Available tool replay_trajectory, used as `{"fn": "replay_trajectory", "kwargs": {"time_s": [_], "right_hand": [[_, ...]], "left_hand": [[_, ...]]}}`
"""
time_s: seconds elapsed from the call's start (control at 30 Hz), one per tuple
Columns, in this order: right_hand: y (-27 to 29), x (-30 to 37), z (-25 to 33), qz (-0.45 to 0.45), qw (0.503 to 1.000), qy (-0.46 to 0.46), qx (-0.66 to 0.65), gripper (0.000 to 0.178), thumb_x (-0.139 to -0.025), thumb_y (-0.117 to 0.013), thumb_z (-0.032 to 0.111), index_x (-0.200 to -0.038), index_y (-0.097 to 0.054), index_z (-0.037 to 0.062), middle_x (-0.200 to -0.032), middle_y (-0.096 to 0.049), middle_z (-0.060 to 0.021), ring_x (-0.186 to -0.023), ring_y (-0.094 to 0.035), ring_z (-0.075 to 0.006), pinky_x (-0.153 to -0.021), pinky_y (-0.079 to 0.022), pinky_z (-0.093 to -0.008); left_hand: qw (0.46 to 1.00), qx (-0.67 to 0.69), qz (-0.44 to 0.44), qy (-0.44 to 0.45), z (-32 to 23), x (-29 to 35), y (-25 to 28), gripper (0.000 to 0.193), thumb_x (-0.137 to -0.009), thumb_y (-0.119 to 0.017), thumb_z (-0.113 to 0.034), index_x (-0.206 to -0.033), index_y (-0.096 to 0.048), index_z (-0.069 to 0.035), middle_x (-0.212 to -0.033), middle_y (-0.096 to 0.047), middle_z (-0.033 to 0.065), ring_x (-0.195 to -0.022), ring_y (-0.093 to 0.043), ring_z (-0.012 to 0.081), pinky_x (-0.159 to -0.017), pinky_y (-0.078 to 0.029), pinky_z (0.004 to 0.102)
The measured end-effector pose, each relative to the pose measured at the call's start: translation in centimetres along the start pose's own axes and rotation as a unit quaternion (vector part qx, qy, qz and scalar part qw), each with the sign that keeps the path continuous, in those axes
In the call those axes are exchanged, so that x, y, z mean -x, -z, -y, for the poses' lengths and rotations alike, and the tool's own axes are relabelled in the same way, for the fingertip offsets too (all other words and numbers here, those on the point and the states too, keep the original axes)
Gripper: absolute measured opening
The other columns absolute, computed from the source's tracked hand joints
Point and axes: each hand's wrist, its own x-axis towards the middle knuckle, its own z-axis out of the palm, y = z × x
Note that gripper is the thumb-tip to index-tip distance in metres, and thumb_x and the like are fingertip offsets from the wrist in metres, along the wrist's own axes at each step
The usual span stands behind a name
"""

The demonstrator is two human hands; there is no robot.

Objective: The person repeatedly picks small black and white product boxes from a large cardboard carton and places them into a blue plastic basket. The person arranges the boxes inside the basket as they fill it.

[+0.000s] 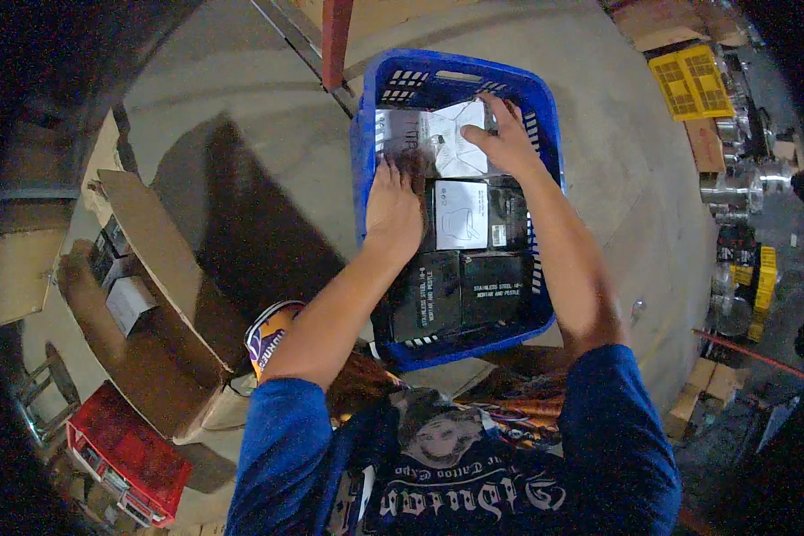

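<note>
Inside the blue slatted plastic crate (545, 134) on the concrete floor, left hand (393, 207) flat, fingers spread on a silver-grey box (406, 138), right hand (506, 138) pinching crumpled white paper (460, 138), black cartons (460, 290) packed nearer the body

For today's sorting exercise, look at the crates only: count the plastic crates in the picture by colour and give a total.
Blue crate: 1, with both hands inside
Red crate: 1
Yellow crate: 1
Total: 3 crates
</note>
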Motion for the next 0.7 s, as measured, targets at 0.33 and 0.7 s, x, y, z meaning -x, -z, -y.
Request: {"fn": "replay_trajectory", "kwargs": {"time_s": [0.33, 0.7], "right_hand": [[-1.1, 1.2, 3.8, 0.026, 0.989, -0.107, 0.098, 0.082, -0.080, -0.073, 0.053, -0.151, -0.040, 0.0254, -0.163, -0.022, -0.0229, -0.141, -0.026, -0.0649, -0.109, -0.030, -0.0731], [-5.2, 2.5, 1.9, -0.012, 0.978, -0.027, 0.208, 0.079, -0.086, -0.065, 0.054, -0.157, -0.035, 0.0362, -0.162, -0.029, -0.0193, -0.126, -0.045, -0.0597, -0.103, -0.039, -0.0682]], "left_hand": [[0.963, -0.016, 0.262, -0.054, 0.0, -2.5, 0.1, 0.035, -0.100, -0.047, -0.016, -0.121, -0.075, -0.010, -0.122, -0.073, 0.0053, -0.116, -0.066, 0.0231, -0.098, -0.039, 0.0416], [0.996, 0.013, 0.090, -0.004, -0.8, -1.5, -1.7, 0.042, -0.094, -0.051, -0.019, -0.126, -0.068, 0.003, -0.142, -0.054, 0.0342, -0.122, -0.062, 0.0409, -0.106, -0.042, 0.0471]]}}
